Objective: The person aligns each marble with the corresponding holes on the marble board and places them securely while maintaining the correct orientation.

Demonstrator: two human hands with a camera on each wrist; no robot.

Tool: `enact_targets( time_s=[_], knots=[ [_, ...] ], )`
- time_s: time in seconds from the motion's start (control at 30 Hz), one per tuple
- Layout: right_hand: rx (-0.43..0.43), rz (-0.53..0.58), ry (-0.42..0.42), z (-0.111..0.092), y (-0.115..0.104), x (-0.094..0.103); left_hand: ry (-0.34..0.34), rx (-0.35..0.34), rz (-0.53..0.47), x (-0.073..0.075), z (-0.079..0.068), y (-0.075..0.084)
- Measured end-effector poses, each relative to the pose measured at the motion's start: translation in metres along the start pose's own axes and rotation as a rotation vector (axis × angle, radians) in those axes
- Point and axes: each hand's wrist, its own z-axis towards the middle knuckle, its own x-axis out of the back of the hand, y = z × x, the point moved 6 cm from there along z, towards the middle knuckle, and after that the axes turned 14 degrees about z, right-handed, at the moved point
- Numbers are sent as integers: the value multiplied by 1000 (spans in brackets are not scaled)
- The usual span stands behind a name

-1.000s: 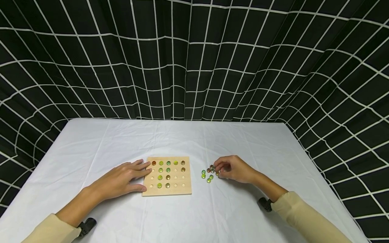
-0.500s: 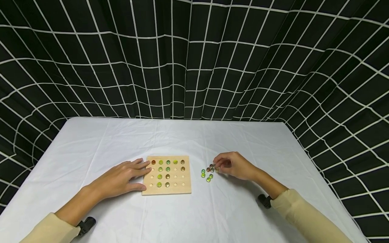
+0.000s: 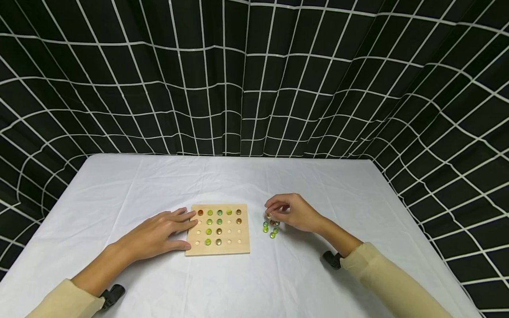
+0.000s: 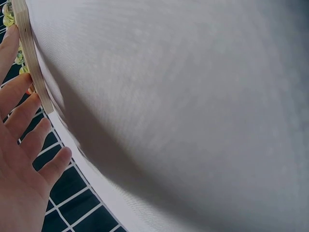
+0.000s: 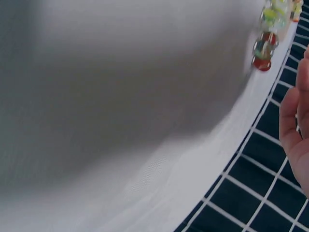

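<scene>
Glass marble (image 3: 269, 216) pinched in your right hand (image 3: 295, 213).
Steady the wooden board (image 3: 224, 226) with your left hand (image 3: 164, 229), fingers loosely extended; lift well clear of the loose marbles (image 3: 265, 229).

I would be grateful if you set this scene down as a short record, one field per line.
Left hand: the left hand, fingers spread, touches the left edge of the wooden board
Right hand: the right hand pinches a marble
Board: top row full; second and third columns full; some holes in the lower rows bare
Loose marbles: a cluster of loose marbles right of the board; exact count unclear, partly hidden
Surface: white tablecloth
Backdrop: black curtain with white grid lines
</scene>
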Motion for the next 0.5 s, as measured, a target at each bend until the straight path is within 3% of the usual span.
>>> enact_targets(
  time_s=[0.23, 0.5],
  knots=[
    [2, 71, -31, 10, -4, -19, -8, 9, -2, 0, 0, 0],
    [1, 76, -68, 20, -8, -40, -6, 8, 0, 0, 1, 0]
  ],
)
